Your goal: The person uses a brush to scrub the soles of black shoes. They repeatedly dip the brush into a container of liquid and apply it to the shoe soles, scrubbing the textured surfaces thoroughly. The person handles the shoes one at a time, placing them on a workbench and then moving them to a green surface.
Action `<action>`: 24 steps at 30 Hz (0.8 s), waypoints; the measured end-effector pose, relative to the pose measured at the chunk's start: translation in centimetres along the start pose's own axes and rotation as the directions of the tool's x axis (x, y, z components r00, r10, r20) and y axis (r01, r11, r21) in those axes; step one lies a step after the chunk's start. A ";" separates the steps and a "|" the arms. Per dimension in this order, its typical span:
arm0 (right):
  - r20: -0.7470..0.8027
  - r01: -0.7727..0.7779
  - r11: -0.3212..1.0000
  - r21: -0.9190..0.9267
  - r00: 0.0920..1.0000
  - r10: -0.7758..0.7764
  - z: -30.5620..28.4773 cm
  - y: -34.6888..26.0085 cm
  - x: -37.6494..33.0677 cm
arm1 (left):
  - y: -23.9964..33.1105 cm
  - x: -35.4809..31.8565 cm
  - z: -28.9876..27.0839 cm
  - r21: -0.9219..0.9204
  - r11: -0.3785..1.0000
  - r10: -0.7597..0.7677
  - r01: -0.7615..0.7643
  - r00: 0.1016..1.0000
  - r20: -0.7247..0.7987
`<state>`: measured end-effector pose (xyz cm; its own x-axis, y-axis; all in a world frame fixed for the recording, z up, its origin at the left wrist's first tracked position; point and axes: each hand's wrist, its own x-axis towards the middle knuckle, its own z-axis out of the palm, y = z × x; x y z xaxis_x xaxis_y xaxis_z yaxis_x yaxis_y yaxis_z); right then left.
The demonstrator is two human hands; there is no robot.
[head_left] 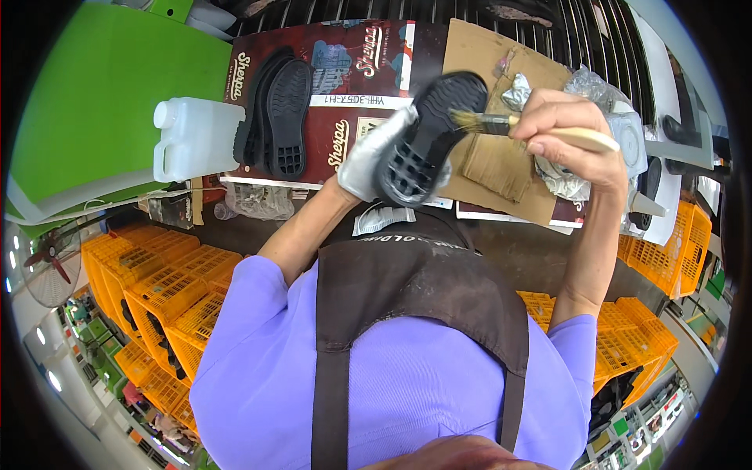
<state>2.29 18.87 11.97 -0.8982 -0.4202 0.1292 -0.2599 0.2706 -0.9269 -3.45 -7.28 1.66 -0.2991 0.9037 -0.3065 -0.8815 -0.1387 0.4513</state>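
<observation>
Black shoe sole (429, 131), tilted with its gridded end toward the worker's chest, is held above the bench between the dark red cartons (321, 129) and brown cardboard (540, 192). The white-gloved left hand (366, 163) grips it by its edges, forearm slanting up and inward. The bare right hand (570, 135), forearm raised steeply, pinches a brush (501, 124) between thumb and fingers, bristles at the sole's right side.

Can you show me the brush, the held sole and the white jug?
Brush (497, 124): head view, band behind the bristles.
Held sole (429, 133): head view, middle of its visible face.
White jug (205, 137): head view, body's side.
</observation>
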 end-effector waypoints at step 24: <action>-0.171 -0.156 0.896 -0.416 0.981 0.091 2.6 1.8 -1.4 | 0.3 -0.2 2.6 -0.342 0.937 -0.127 0.073 0.982 -0.139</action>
<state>4.04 17.65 9.23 -0.9655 -0.2391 0.1028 -0.2404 0.6679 -0.7044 -2.73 -6.49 4.01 -0.2326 0.8486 -0.4751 -0.9726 -0.2029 0.1137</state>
